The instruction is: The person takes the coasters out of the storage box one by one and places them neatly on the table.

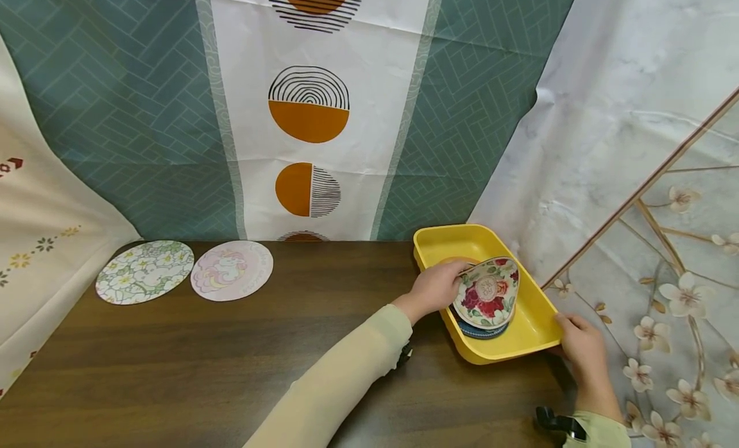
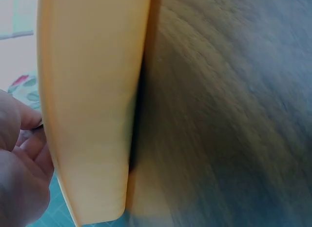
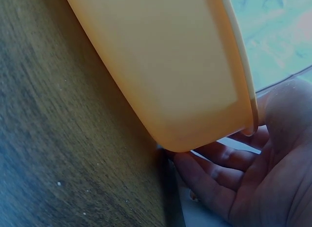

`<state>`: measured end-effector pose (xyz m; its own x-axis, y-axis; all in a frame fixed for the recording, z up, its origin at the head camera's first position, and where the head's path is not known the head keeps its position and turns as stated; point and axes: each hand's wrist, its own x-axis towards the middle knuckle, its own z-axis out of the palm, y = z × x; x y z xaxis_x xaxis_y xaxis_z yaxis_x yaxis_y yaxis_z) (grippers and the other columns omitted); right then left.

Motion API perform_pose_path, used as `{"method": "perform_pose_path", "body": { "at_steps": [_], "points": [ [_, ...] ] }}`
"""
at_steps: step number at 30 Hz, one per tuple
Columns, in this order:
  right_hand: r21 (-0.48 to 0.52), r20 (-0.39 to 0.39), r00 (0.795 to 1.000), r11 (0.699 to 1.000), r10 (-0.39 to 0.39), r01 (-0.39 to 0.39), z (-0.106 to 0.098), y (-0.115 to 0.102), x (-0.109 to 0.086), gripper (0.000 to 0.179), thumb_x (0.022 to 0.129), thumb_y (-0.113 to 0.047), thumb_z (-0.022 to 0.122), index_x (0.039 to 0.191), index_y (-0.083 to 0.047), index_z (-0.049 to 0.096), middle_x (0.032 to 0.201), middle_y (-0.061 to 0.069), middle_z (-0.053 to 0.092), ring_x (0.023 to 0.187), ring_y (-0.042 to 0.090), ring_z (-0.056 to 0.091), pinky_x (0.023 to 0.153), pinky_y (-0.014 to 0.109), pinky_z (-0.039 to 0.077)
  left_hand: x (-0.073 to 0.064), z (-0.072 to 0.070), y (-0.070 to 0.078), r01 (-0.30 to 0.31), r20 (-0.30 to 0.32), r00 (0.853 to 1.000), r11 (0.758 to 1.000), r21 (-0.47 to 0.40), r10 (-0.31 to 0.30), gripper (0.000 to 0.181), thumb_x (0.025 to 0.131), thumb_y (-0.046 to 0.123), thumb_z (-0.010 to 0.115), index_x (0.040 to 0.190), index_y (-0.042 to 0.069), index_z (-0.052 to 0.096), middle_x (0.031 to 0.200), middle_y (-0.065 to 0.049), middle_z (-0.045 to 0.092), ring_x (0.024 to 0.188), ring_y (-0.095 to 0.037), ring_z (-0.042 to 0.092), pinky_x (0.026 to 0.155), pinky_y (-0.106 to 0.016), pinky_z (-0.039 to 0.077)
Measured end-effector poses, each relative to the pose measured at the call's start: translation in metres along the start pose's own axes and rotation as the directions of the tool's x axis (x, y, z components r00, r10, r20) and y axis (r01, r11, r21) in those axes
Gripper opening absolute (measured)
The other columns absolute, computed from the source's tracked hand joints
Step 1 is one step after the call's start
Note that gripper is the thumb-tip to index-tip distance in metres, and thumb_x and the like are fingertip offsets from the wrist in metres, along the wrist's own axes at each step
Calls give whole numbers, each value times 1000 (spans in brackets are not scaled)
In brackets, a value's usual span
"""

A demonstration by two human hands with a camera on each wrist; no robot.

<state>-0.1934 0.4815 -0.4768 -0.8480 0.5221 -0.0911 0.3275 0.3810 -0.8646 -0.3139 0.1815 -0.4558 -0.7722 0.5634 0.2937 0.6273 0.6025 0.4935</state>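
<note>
In the head view my left hand (image 1: pixel 437 286) pinches the edge of a round floral coaster (image 1: pixel 487 300), cream with red roses and slightly bent. It is held over a yellow plastic tray (image 1: pixel 534 316) on the right. Beneath it in the tray lies a blue-patterned coaster (image 1: pixel 484 333), mostly covered, and an orange edge (image 1: pixel 458 260) shows behind. At the tray's near right corner my right hand (image 1: pixel 583 346) grips the rim. The right wrist view has its thumb at the rim (image 3: pixel 251 105) and its fingers under the corner.
A green floral round coaster (image 1: pixel 144 273) and a pink unicorn one (image 1: pixel 232 271) lie side by side at the table's back left. The brown wooden table (image 1: pixel 231 364) meets a hanging patterned cloth (image 1: pixel 312 198) behind, and a pale flowered cloth (image 1: pixel 664 275) hangs to the right.
</note>
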Motion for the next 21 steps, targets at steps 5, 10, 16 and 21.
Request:
{"method": "perform_pose_path", "body": {
  "at_steps": [5,10,16,21],
  "points": [
    [7,2,1000,1000,-3,3,2,-2,2,60,118,-38,49,150,12,56,140,35,57,72,6,68,65,31,66,-2,-7,-2,24,-29,999,988,-150,-29,39,117,15,59,154,21,65,148,6,70,133,-8,66,113,-24,51],
    [-5,-9,1000,1000,-6,6,3,-2,3,59,118,-38,49,148,12,58,134,34,60,72,7,68,65,31,66,-6,-11,-4,69,-52,995,943,-325,-91,36,116,14,61,151,18,68,141,4,74,116,-6,70,102,-22,56],
    [-18,-17,1000,1000,-9,9,3,-1,2,57,118,-37,48,144,12,59,119,28,66,71,10,69,64,32,66,-13,-14,-9,154,-14,979,782,-604,-203,31,115,8,61,144,12,69,118,-8,75,72,-16,71,65,-26,63],
    [-23,-15,1000,1000,-9,9,2,-2,0,58,118,-36,48,145,14,59,116,25,67,70,9,68,64,32,66,-18,-17,-20,188,17,962,612,-768,-274,27,112,4,64,139,5,69,110,-9,73,76,-15,74,68,-33,67]
  ]
}}
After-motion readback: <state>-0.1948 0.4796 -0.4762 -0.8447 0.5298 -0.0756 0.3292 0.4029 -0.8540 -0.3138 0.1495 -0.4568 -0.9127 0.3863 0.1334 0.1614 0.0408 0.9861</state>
